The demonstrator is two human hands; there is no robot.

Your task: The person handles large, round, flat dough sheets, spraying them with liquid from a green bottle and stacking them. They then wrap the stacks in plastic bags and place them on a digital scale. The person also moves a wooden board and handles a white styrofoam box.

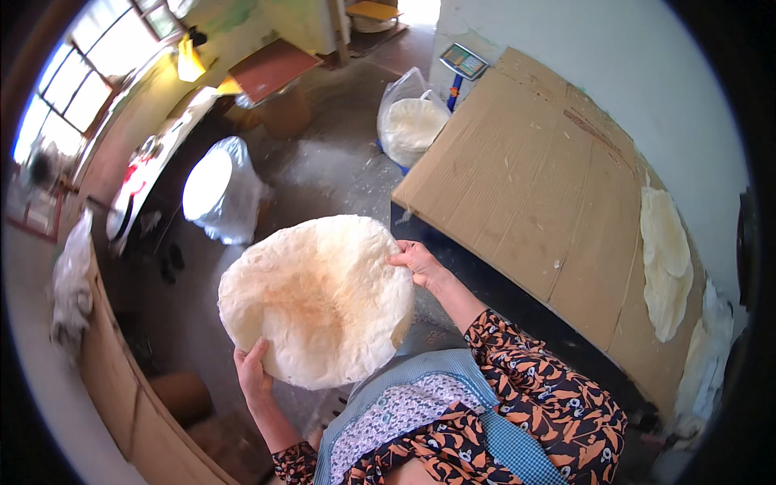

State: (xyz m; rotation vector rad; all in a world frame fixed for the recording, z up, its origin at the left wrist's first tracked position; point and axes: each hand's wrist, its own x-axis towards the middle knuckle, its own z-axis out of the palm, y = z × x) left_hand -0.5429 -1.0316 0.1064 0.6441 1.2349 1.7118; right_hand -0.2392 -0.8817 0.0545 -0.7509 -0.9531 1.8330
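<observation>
A large round flatbread (321,303), pale with light brown patches and a sunken middle, is held up in front of my apron. My left hand (253,367) grips its lower left edge, the thumb on the upper face. At its upper right edge my right hand (415,262) pinches the rim between thumb and fingers. The bread's underside is hidden. To the right, thin pale flatbreads (665,264) lie on the far edge of a cardboard-covered table (515,176).
A clear bag of round flatbreads (415,124) stands by the table, near a scale's display (464,62). On the left are a plastic-covered container with a white round top (227,191), a reddish-brown board (274,68) over a bin, and a long counter (163,160) under the window.
</observation>
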